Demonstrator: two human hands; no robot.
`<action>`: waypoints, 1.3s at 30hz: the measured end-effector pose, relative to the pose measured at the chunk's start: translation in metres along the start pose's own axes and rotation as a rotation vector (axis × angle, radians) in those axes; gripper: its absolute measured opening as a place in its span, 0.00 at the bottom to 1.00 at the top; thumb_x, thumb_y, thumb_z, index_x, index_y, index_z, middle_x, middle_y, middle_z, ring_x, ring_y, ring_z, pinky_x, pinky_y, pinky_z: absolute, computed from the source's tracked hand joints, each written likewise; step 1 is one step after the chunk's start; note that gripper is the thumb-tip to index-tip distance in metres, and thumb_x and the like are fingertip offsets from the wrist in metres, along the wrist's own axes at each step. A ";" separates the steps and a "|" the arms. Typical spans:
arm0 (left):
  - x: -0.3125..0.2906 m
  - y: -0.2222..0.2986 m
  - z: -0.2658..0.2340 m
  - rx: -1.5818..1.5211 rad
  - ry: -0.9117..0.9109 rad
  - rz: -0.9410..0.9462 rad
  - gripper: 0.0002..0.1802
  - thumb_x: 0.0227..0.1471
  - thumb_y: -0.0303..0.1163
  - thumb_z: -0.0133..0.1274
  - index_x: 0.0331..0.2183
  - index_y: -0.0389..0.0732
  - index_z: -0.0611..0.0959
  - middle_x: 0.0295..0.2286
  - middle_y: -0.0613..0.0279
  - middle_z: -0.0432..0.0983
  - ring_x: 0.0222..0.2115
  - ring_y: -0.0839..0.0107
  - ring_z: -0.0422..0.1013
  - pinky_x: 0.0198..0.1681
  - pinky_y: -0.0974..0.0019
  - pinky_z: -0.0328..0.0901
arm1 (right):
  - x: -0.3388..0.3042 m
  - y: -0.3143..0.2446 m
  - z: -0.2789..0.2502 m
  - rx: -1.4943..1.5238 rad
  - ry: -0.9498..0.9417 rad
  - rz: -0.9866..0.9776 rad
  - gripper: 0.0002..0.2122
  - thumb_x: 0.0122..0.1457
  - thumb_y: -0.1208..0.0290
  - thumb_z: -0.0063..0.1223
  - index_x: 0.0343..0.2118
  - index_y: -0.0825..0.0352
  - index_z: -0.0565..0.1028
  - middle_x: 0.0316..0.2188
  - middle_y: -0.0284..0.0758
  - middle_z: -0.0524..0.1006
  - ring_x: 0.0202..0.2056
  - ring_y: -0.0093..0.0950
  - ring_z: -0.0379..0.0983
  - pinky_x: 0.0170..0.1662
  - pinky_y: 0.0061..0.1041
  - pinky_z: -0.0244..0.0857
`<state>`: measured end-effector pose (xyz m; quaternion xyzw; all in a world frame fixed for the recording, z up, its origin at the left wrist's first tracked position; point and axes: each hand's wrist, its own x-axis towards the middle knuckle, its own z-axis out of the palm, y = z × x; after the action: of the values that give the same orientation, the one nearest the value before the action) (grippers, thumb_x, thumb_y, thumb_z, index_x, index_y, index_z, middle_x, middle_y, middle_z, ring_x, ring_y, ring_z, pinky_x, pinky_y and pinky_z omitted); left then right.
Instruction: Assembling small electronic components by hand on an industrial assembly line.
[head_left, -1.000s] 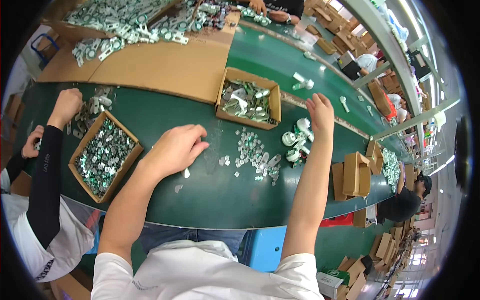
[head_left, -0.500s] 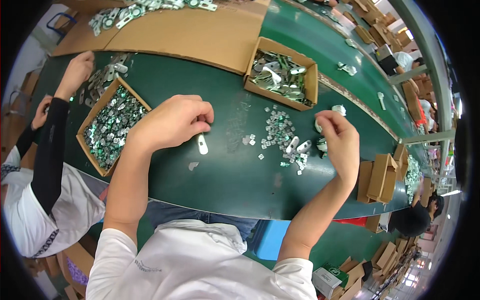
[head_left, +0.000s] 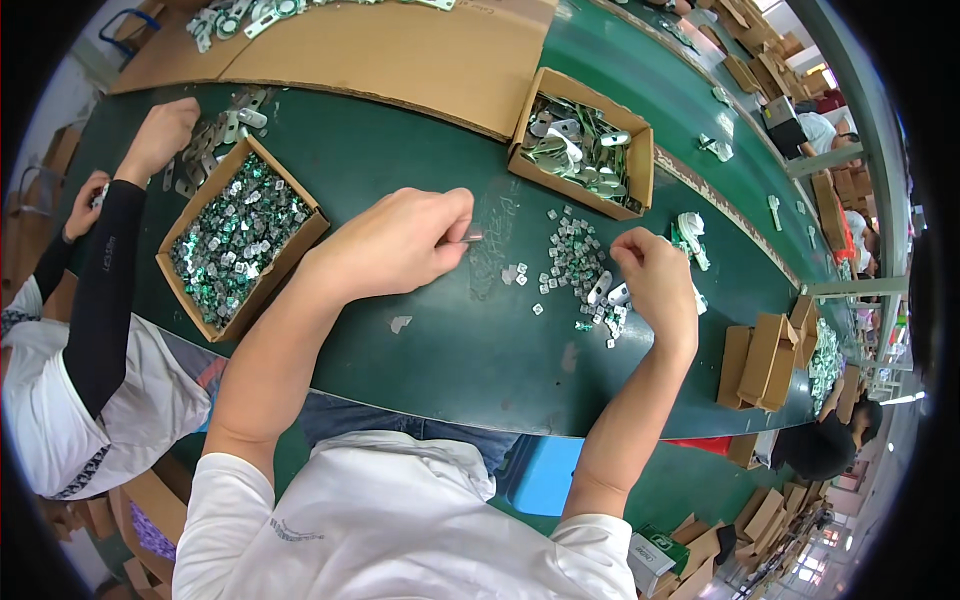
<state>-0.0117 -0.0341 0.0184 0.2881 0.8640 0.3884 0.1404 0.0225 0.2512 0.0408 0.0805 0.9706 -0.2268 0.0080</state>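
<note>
My left hand [head_left: 405, 242] is closed in a pinch on a small oblong metal plate [head_left: 472, 237], which shows only as a thin edge past the fingertips. To its right, my right hand [head_left: 657, 285] hangs over the right side of a scatter of small square metal pieces [head_left: 577, 252]. Its thumb and forefinger are pressed together; anything between them is hidden. Two oblong silver plates [head_left: 600, 288] lie just left of that hand, the second partly covered by it. A white-and-green bundle [head_left: 690, 232] lies beyond the right hand.
An open carton of small square pieces [head_left: 318, 222] stands at left, and a carton of metal plates [head_left: 642, 190] at the back. Cardboard [head_left: 400, 55] covers the far table. A co-worker's hand [head_left: 165, 135] is at far left. Small cartons [head_left: 765, 360] stand at right.
My left hand has moved right and slightly up with the oblong plate, now turned edge-on. My right hand has shifted left from the white bundle to the small square pieces.
</note>
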 end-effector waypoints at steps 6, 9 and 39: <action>0.005 -0.008 0.020 -0.110 0.187 0.263 0.05 0.51 0.24 0.52 0.32 0.37 0.72 0.24 0.55 0.75 0.22 0.61 0.72 0.27 0.63 0.65 | 0.008 0.001 0.014 -0.031 -0.031 -0.025 0.05 0.52 0.74 0.54 0.30 0.70 0.77 0.23 0.45 0.77 0.27 0.42 0.75 0.34 0.35 0.67; 0.007 -0.007 0.025 -0.268 0.143 0.157 0.08 0.54 0.23 0.49 0.38 0.37 0.71 0.27 0.55 0.77 0.24 0.69 0.73 0.29 0.67 0.67 | 0.010 0.001 0.015 -0.049 -0.051 -0.024 0.05 0.50 0.74 0.55 0.29 0.70 0.77 0.24 0.46 0.77 0.28 0.42 0.75 0.35 0.36 0.67; 0.011 0.002 0.028 -1.027 0.015 -0.113 0.13 0.58 0.25 0.46 0.44 0.30 0.72 0.37 0.55 0.76 0.37 0.70 0.75 0.42 0.70 0.71 | -0.008 -0.065 0.054 0.960 -0.206 -0.114 0.05 0.57 0.78 0.55 0.35 0.71 0.75 0.36 0.31 0.71 0.33 0.18 0.71 0.35 0.16 0.63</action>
<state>-0.0065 -0.0096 0.0015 0.1322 0.5769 0.7565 0.2783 0.0190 0.1692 0.0215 -0.0010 0.7536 -0.6552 0.0536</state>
